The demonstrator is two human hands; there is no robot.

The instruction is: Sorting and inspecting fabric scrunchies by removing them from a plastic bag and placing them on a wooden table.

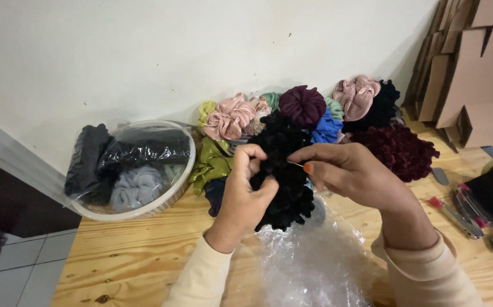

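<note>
My left hand (245,190) grips a black velvet scrunchie (283,170) and holds it up over the wooden table (127,256). My right hand (351,170) pinches a thin needle at the scrunchie's right side, thumb and forefinger pressed together. Both wrists wear cream sleeves. A clear plastic bag (309,261) lies crumpled on the table below the hands.
A pile of coloured scrunchies (235,119) lies against the white wall, with a dark red one (400,149) to the right. A white basket (170,196) holds bagged dark fabric at left. Cardboard pieces (468,62) lean at right. Lighters (462,213) lie near the right edge.
</note>
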